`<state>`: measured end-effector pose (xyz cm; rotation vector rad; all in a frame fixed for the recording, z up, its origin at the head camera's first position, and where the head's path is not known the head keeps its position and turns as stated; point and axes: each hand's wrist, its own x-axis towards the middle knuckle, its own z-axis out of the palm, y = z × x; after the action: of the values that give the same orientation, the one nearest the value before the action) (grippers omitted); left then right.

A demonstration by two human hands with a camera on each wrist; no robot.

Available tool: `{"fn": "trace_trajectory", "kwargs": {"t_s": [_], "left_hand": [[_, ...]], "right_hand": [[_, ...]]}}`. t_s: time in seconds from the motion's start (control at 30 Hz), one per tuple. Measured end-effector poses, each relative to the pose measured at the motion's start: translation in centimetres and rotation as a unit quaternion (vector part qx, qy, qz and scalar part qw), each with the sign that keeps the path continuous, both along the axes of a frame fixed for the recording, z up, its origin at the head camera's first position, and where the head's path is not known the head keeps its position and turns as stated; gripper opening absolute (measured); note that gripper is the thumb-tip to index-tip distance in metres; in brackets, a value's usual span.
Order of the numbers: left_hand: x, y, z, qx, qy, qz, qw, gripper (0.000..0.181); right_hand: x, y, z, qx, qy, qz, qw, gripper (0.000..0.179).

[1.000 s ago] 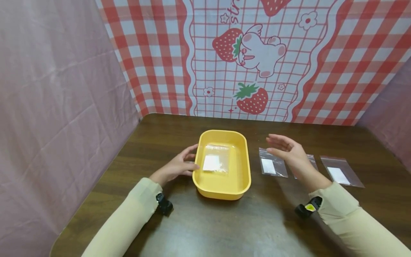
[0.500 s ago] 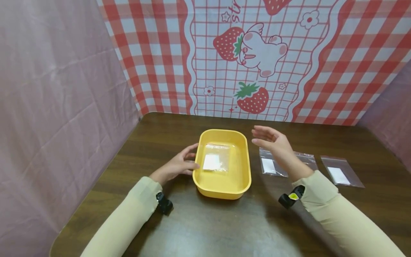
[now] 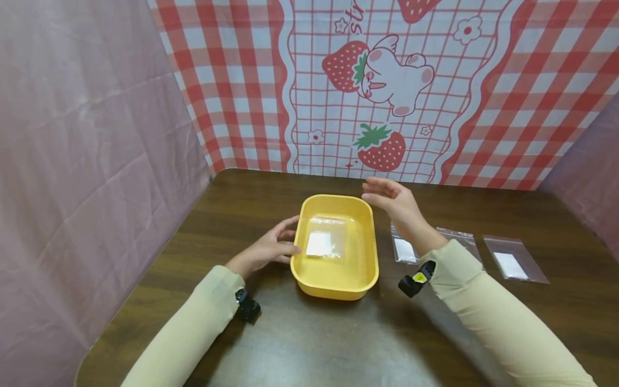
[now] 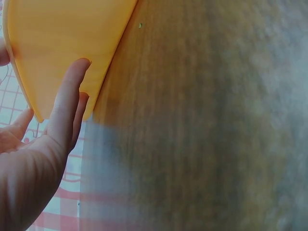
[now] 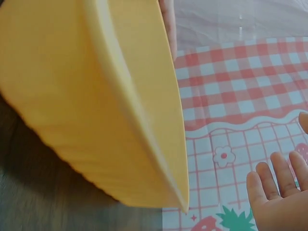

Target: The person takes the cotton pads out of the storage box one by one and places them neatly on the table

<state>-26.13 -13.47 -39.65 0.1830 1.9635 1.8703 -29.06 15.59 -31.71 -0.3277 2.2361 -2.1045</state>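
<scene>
A yellow plastic tub [image 3: 333, 279] stands mid-table, with a clear zip bag [image 3: 326, 237] holding a white rectangle inside it. My left hand [image 3: 266, 250] is at the tub's left side, thumb right at the rim. In the left wrist view, its straight fingers [image 4: 70, 103] lie along the outer wall. Beyond the tub's far right corner, my right hand [image 3: 398, 207] hovers with loosely extended fingers and holds nothing. The right wrist view shows those fingers [image 5: 276, 178] apart from the tub's wall [image 5: 72, 110].
On the right of the brown table [image 3: 309, 344] lie three more zip bags: one [image 3: 405, 250] partly under the right forearm, a second [image 3: 464, 242] partly behind the sleeve, and one [image 3: 513, 259] farthest right. A strawberry-print checked cloth [image 3: 251, 107] hangs behind, a pink cloth [image 3: 96, 161] at left.
My right hand has moved left and away from me, from over the zip bags to the tub's far right corner. The left hand and the tub have stayed in place.
</scene>
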Motion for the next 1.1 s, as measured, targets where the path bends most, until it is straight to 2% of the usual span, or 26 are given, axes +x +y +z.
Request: {"fn": "trace_trajectory", "kwargs": {"t_s": [0.3, 0.57, 0.83, 1.0, 1.1], "left_hand": [[0.0, -0.1, -0.1, 0.003, 0.002, -0.003, 1.0, 0.08], [0.0, -0.2, -0.2, 0.002, 0.002, -0.004, 1.0, 0.08], [0.1, -0.3, -0.1, 0.009, 0.009, -0.012, 0.9998, 0.08], [0.0, -0.2, -0.1, 0.007, 0.005, -0.009, 0.9999, 0.08], [-0.2, -0.1, -0.2, 0.005, 0.001, -0.003, 1.0, 0.079]], "right_hand": [[-1.2, -1.8, -0.1, -0.032, 0.003, -0.007, 0.9995, 0.049], [-2.4, -3.3, -0.2, -0.053, -0.045, -0.031, 0.9971, 0.051], [-3.5, -5.3, -1.1, -0.103, -0.08, -0.04, 0.9906, 0.05], [-4.0, -6.2, -2.0, -0.093, -0.086, -0.03, 0.9915, 0.049], [-4.3, -6.5, -2.8, -0.046, -0.085, -0.01, 0.9953, 0.051]]}}
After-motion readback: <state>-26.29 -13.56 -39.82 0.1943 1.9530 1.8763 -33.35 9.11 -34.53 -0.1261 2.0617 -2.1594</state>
